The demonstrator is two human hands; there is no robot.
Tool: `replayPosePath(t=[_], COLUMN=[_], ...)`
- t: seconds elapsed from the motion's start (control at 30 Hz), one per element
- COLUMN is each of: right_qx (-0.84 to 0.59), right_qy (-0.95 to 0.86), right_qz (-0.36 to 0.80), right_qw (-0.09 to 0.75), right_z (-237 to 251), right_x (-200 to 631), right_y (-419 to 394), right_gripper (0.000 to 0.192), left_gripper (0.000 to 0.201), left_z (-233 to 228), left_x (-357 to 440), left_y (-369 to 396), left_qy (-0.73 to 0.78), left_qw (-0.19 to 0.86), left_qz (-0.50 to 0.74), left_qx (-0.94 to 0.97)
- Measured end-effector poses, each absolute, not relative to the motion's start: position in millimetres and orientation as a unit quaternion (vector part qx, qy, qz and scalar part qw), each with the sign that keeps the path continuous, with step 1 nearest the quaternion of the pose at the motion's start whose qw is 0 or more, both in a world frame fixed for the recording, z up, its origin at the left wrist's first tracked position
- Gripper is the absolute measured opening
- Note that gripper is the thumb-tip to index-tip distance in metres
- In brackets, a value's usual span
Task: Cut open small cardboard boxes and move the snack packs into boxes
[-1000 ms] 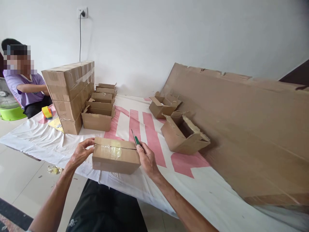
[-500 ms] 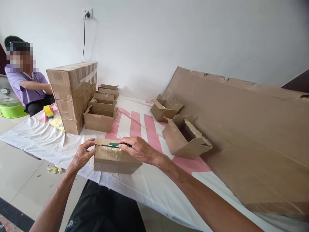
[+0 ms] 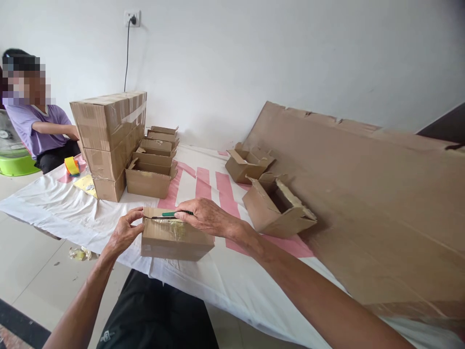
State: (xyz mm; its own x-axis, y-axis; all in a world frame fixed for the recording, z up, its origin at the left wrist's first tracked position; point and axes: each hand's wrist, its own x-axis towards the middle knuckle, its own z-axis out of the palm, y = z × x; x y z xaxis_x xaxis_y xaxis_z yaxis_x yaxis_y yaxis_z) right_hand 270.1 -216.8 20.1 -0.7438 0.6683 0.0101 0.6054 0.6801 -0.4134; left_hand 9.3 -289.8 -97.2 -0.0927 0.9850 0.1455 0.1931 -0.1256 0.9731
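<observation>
A closed cardboard box (image 3: 178,247) sits at the near edge of the cloth-covered table, with clear tape and a dark slit along its top. My left hand (image 3: 125,229) grips its left end, thumb and fingers at the top corner. Wrapped round a slim green-handled box cutter (image 3: 169,214), my right hand (image 3: 201,215) is over the top of the box, at the slit. The cutter's tip points left; its blade cannot be made out.
Taped boxes (image 3: 115,121) are stacked at the left, beside a row of open boxes (image 3: 147,183). Two open boxes, the nearer one (image 3: 261,208) included, stand right, before a large cardboard sheet (image 3: 370,203). A person (image 3: 39,121) sits far left near a tape roll (image 3: 72,166).
My right hand and the green box cutter have shifted slightly left and up over the box. The left hand and the box hold nearly the same place.
</observation>
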Motion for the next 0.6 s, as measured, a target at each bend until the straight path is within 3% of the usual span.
replayPosePath(t=[0.27, 0.6], right_qx=[-0.370, -0.329], right_qy=[-0.926, -0.940], right_qz=[0.057, -0.043], right_qw=[-0.043, -0.078], right_z=[53, 58], right_x=[248, 233], right_y=[-221, -229], right_gripper=[0.037, 0.037], left_gripper=[0.035, 0.041], left_z=[-101, -96], left_x=[7, 6], left_y=[-287, -286], left_qy=[0.540, 0.548], left_qw=[0.394, 0.395], left_qz=[0.515, 0.507], left_qx=[0.536, 0.535])
